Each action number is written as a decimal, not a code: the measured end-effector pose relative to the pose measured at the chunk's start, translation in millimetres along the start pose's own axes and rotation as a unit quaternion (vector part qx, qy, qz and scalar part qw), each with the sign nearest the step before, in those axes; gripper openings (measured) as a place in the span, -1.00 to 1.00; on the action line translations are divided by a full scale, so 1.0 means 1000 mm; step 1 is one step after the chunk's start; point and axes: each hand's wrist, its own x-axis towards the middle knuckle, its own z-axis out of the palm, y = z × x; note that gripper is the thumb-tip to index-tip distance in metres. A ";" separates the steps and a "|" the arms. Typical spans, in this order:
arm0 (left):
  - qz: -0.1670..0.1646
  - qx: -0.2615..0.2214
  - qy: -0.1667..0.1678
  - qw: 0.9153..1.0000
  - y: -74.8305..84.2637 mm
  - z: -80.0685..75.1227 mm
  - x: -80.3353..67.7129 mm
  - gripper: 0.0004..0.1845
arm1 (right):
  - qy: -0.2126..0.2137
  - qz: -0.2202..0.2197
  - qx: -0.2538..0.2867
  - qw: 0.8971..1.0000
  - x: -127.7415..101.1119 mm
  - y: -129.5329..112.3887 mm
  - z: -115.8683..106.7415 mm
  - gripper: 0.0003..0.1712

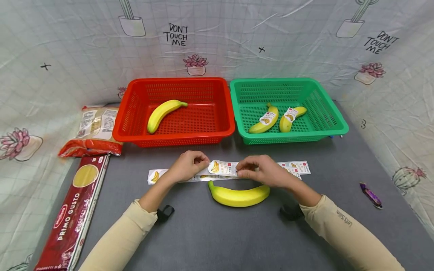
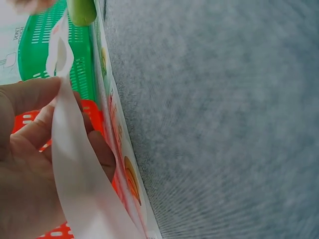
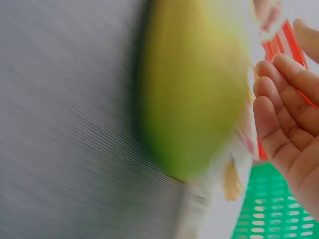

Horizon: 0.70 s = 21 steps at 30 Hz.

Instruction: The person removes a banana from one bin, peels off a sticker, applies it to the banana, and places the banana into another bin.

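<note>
1. Pinched between the thumb and fingers of the left hand (image 1: 188, 165) was a raised label strip (image 1: 223, 168), its banana print facing up. The right hand (image 1: 262, 171) had its fingertips at the strip's other end; whether they gripped it, I could not tell.

2. Just below the strip, on the person's side, the loose banana (image 1: 240, 196) lay on the grey table (image 1: 203, 241), with no label on the part that showed. Flat label strips (image 1: 301, 166) lay beneath and beyond both hands.

3. Judging by this, the step in hand was freeing one label from its backing. Next, the move seemed to call for a clean peel by the right fingers, then a flat press onto the banana's upper side, without letting the sticky face fold.

4. From the head, the basket contents showed: one bare-looking banana (image 1: 160, 117) in the red basket (image 1: 174, 137), and two labelled bananas (image 1: 258, 128) in the green basket (image 1: 293, 135). Neither wrist view gave that.

5. Only the left wrist view showed the strip's blank white side and the narrow loop beyond the pinch. The right wrist view showed softly bent fingers with a thumb tip apart from them, beside a blurred banana.
</note>
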 end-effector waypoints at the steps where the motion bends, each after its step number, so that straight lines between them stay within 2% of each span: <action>1: 0.000 -0.001 0.000 1.000 0.000 0.000 0.000 -0.87 | 0.004 0.002 -0.011 1.000 0.006 -0.001 -0.006 -0.74; 3: 0.001 -0.002 0.001 1.000 0.001 0.000 0.000 -0.86 | 0.000 0.008 -0.030 1.000 0.017 -0.004 -0.016 -0.76; 7: -0.001 -0.006 0.006 1.000 0.003 -0.001 -0.001 -0.86 | -0.034 0.019 -0.049 0.998 0.040 -0.010 -0.025 -0.73; 14: -0.009 -0.025 0.017 0.999 0.003 -0.001 -0.001 -0.86 | -0.071 0.019 -0.058 0.996 0.067 -0.013 -0.014 -0.87; 21: -0.022 -0.044 0.025 0.999 0.001 -0.002 -0.003 -0.87 | -0.074 0.005 -0.060 0.995 0.076 -0.016 -0.005 -0.94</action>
